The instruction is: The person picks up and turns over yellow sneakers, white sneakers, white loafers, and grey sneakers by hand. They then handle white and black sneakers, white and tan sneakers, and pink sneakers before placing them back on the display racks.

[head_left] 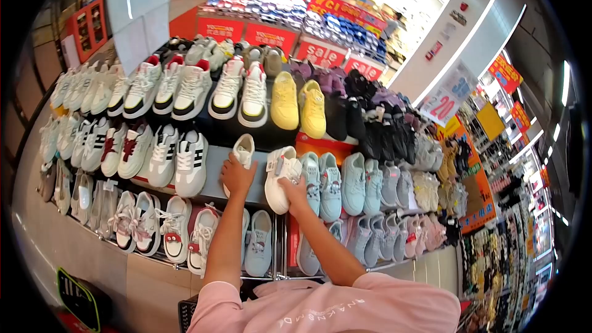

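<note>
My left hand is closed on a cream sneaker, whose heel opening points away from me. Its front part is hidden behind my fingers. In my right hand is a white sneaker, toe toward me, with my thumb over its upper near the laces. Both shoes are over the middle tier of a shoe rack, by a grey box top. Just right of the white sneaker stand pale blue sneakers. White sneakers with black stripes stand to the left.
Yellow sneakers and white-and-black sneakers line the upper tier. Pale shoes fill the lower tier above a metal rail. A price sign rises at the right. Behind are red sale boards and another stacked display.
</note>
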Action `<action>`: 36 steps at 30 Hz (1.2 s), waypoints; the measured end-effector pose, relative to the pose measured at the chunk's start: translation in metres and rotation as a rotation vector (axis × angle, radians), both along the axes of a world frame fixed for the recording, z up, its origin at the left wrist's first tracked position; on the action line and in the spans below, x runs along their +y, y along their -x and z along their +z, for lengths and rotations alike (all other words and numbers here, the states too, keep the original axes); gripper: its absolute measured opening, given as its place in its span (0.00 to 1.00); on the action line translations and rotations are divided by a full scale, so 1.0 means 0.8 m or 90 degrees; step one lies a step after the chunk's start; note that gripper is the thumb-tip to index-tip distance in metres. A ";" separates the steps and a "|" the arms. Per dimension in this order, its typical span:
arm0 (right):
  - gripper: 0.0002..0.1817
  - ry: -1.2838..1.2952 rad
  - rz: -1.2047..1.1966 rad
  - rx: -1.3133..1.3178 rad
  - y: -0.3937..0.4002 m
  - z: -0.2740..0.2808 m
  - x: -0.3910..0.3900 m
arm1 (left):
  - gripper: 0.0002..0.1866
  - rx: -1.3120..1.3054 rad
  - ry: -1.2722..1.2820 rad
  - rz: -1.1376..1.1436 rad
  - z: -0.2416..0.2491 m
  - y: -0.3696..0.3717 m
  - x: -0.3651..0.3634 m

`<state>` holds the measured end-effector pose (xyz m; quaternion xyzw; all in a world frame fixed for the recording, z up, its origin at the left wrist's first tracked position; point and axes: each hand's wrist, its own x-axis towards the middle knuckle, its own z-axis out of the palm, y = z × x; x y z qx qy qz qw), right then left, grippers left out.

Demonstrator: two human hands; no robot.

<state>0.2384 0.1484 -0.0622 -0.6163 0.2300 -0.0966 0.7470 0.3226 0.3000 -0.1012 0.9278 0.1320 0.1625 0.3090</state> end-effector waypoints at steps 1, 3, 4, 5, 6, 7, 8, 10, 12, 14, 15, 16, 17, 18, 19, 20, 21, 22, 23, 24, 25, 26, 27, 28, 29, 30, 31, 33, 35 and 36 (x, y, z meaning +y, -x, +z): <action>0.37 -0.036 0.014 0.009 0.015 0.007 -0.009 | 0.48 -0.009 -0.069 -0.002 0.003 0.010 -0.004; 0.37 -0.074 0.048 0.006 0.037 0.031 -0.025 | 0.50 -0.001 -0.092 0.020 0.010 0.010 -0.005; 0.37 -0.088 0.036 0.028 0.050 0.067 -0.023 | 0.47 -0.007 -0.092 0.012 0.002 0.004 -0.005; 0.38 -0.082 0.071 0.039 0.057 0.082 -0.036 | 0.44 -0.016 -0.091 0.009 -0.008 0.003 -0.004; 0.38 -0.070 0.077 -0.005 0.060 0.089 -0.045 | 0.42 -0.018 -0.094 0.014 -0.012 0.003 -0.006; 0.39 -0.055 0.088 -0.055 0.060 0.101 -0.051 | 0.40 -0.026 -0.095 0.024 -0.013 -0.001 -0.008; 0.39 -0.049 0.092 -0.075 0.066 0.116 -0.054 | 0.38 -0.032 -0.100 0.034 -0.014 -0.002 -0.007; 0.39 -0.028 0.114 -0.127 0.073 0.143 -0.063 | 0.37 -0.044 -0.108 0.027 -0.016 -0.002 -0.007; 0.39 -0.042 0.083 -0.161 0.077 0.162 -0.064 | 0.36 -0.050 -0.108 0.026 -0.016 -0.003 -0.006; 0.40 -0.077 0.087 -0.189 0.085 0.179 -0.070 | 0.36 -0.047 -0.098 0.027 -0.016 -0.002 -0.008; 0.41 -0.117 0.090 -0.197 0.089 0.180 -0.076 | 0.35 -0.053 -0.092 0.023 -0.016 0.000 -0.008; 0.41 -0.156 0.094 -0.205 0.091 0.181 -0.081 | 0.35 -0.060 -0.086 0.020 -0.015 0.001 -0.008; 0.42 -0.196 0.099 -0.214 0.094 0.181 -0.086 | 0.35 -0.068 -0.081 0.018 -0.014 0.002 -0.007; 0.43 -0.258 0.119 -0.225 0.099 0.182 -0.091 | 0.35 -0.070 -0.079 0.017 -0.012 0.001 -0.007; 0.43 -0.273 0.142 -0.231 0.103 0.181 -0.096 | 0.35 -0.071 -0.077 0.016 -0.011 0.002 -0.008; 0.44 -0.289 0.163 -0.237 0.107 0.179 -0.101 | 0.35 -0.072 -0.075 0.015 -0.011 0.002 -0.008; 0.44 -0.304 0.184 -0.242 0.113 0.178 -0.105 | 0.35 -0.065 -0.074 0.013 -0.011 0.004 -0.008; 0.46 -0.287 0.206 -0.252 0.119 0.179 -0.108 | 0.35 -0.058 -0.074 0.011 -0.011 0.004 -0.008; 0.47 -0.257 0.191 -0.240 0.127 0.183 -0.107 | 0.35 -0.053 -0.073 0.011 -0.010 0.003 -0.008; 0.47 -0.226 0.177 -0.228 0.136 0.191 -0.103 | 0.35 -0.047 -0.059 0.002 -0.009 0.004 -0.007; 0.48 -0.197 0.163 -0.218 0.145 0.194 -0.100 | 0.34 -0.043 -0.045 -0.007 -0.009 0.005 -0.006; 0.50 -0.211 0.154 -0.205 0.155 0.189 -0.105 | 0.34 -0.041 -0.030 -0.015 -0.007 0.004 -0.004; 0.49 -0.220 0.155 -0.219 0.164 0.186 -0.108 | 0.34 -0.054 -0.036 -0.015 -0.009 0.003 -0.004; 0.49 -0.229 0.156 -0.232 0.174 0.182 -0.111 | 0.34 -0.067 -0.042 -0.015 -0.012 0.002 -0.004; 0.49 -0.237 0.157 -0.246 0.185 0.178 -0.114 | 0.34 -0.080 -0.047 -0.016 -0.016 0.001 -0.003; 0.49 -0.258 0.143 -0.214 0.195 0.167 -0.121 | 0.34 -0.065 -0.040 -0.014 -0.013 0.001 -0.003; 0.49 -0.279 0.130 -0.181 0.204 0.152 -0.131 | 0.34 -0.051 -0.033 -0.011 -0.010 0.002 -0.003; 0.49 -0.387 0.166 -0.147 0.220 0.134 -0.147 | 0.34 -0.007 0.030 -0.045 -0.006 0.004 0.004; 0.51 -0.559 0.271 -0.141 0.225 0.128 -0.157 | 0.33 0.047 0.139 -0.119 0.002 0.012 0.022; 0.50 -0.586 0.288 -0.164 0.225 0.136 -0.153 | 0.32 0.026 0.250 -0.158 0.014 0.032 0.027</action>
